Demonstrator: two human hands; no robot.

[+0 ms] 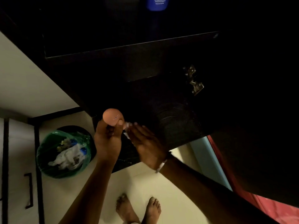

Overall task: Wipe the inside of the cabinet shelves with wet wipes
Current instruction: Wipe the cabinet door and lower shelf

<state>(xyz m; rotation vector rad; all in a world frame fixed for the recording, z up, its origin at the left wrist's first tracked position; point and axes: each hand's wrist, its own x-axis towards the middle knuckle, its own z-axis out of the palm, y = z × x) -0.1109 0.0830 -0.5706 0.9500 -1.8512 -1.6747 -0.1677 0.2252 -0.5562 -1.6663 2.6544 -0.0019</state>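
Dark cabinet (145, 65), interior dim, hinges (193, 80) on the right side. Green-lined bin (64, 152) on the floor at left, holding waste. Left hand (108, 141) curled round a peach-coloured bottle (112, 117) at the shelf edge. Right hand (145, 144) flat, fingers straight, pressing white wipe (127, 126) onto the lower shelf.

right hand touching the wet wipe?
Touching. The head view shows the right hand lying flat on the white wet wipe, which shows at its fingertips.
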